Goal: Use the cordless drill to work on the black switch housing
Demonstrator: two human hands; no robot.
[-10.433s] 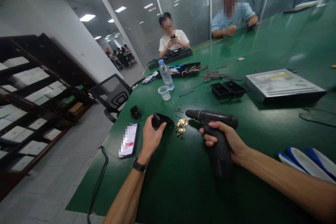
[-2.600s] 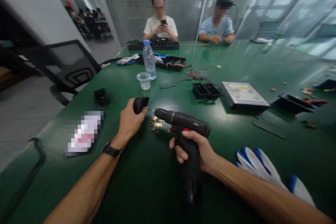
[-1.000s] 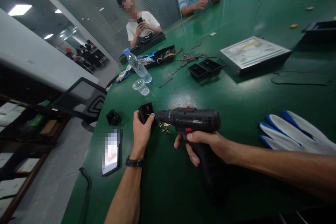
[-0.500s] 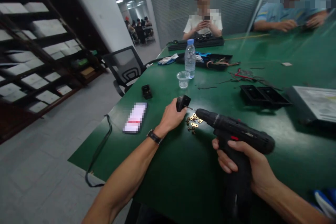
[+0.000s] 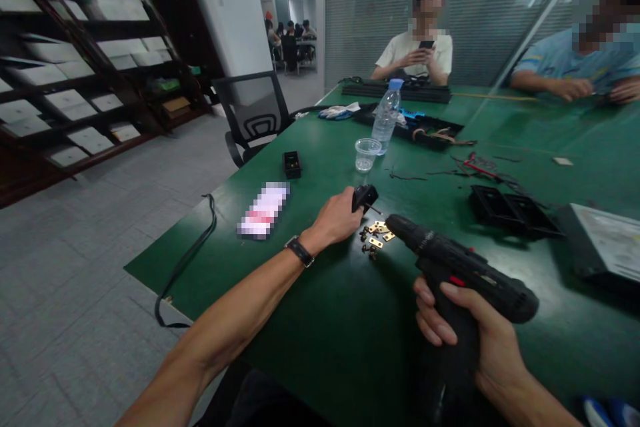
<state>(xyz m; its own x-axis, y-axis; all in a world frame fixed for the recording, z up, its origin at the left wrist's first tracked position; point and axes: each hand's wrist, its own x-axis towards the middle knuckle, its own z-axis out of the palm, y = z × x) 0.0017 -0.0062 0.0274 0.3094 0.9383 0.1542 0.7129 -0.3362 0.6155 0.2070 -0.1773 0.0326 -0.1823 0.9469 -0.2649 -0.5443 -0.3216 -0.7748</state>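
As the left hand grips a box, the right hand a drill, another box contains brassy metal

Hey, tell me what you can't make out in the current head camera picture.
All in the head view:
Phone screen: blurred by pixelation.
Left hand: some fingers hidden by the hand itself and the black part.
Drill bit: tip too small to tell whether it touches that part.
Small screws: too small and bunched to count.
Silver box: cut off by the right edge.
Blue-and-white glove: cut off by the bottom edge.
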